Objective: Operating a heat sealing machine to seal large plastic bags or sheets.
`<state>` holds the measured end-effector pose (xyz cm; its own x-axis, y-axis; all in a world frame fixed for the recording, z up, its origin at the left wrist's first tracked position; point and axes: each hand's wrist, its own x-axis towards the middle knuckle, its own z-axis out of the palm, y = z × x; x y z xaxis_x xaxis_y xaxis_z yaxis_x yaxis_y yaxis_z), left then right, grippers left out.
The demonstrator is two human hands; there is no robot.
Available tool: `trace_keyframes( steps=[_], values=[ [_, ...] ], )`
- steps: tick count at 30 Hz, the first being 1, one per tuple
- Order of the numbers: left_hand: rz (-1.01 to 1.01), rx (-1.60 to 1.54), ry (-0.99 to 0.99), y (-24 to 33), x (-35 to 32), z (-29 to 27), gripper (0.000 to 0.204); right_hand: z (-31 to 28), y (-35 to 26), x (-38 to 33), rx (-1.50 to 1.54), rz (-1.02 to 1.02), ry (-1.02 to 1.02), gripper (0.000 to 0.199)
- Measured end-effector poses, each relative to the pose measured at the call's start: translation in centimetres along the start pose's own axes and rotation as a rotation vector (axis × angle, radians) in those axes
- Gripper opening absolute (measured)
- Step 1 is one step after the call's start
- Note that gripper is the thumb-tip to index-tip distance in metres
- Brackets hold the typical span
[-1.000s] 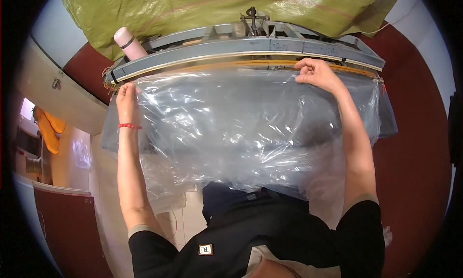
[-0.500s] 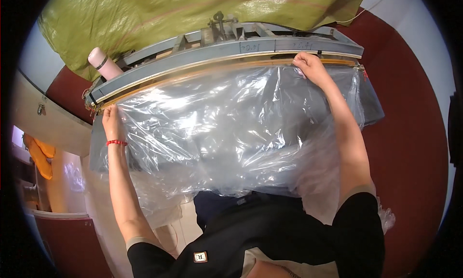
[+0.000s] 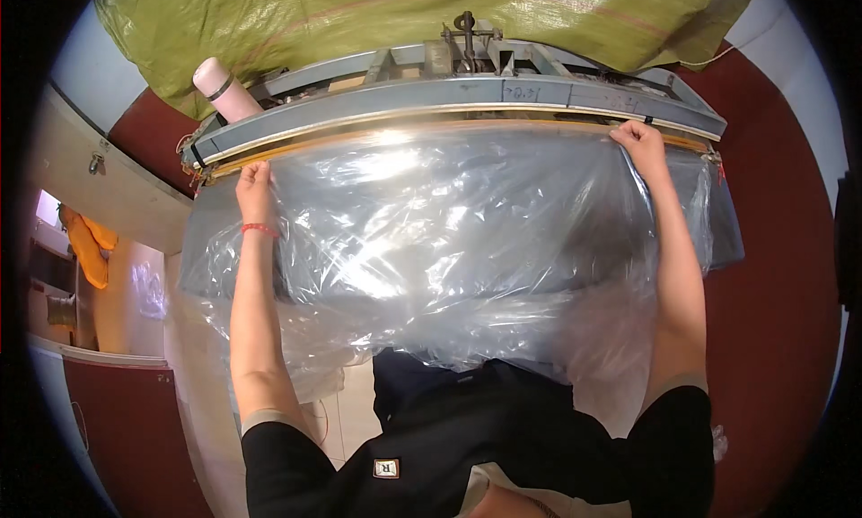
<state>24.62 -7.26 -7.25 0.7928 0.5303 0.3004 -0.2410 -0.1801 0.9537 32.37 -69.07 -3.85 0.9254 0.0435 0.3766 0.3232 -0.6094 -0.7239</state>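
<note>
Left hand [image 3: 254,182] and right hand [image 3: 639,146] pinching far corners of clear bag [image 3: 449,240], spread flat over grey sealer [image 3: 467,100]; pink bottle [image 3: 224,89] behind, left.

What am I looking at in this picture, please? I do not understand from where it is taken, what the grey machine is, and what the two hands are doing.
The picture comes from a camera worn on a person's head, looking down, so the two bare arms rising from the lower edge belong to that person. The wide lens bends straight lines near the rim.

In front stands a long grey metal machine with a bar running from side to side; it looks like a sealing press for bags, though I cannot be sure. A large clear plastic sheet or bag is spread over its grey table and hangs toward the person.

The left hand, with a red band at the wrist, grips the plastic's top edge near the bar's left end. The right hand grips it near the right end.

Behind the machine lies a green woven sack, and a pale pink bottle stands at the left.
</note>
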Motion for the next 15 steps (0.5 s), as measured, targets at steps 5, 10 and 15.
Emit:
trace_keyframes(
  steps=[5,10,15],
  values=[
    [0.035,0.027,0.086,-1.8,0.8,1.4,0.013,3.3,-0.9,-0.8,-0.202,0.086,0.367,0.019],
    [0.053,0.120,0.204,-2.9,1.6,3.0,0.013,4.4,-1.6,-1.3,-0.331,0.063,0.576,0.023],
    [0.046,0.063,0.216,-3.6,2.5,3.0,0.011,4.4,-0.6,-1.1,-0.274,0.239,0.618,0.024]
  ],
)
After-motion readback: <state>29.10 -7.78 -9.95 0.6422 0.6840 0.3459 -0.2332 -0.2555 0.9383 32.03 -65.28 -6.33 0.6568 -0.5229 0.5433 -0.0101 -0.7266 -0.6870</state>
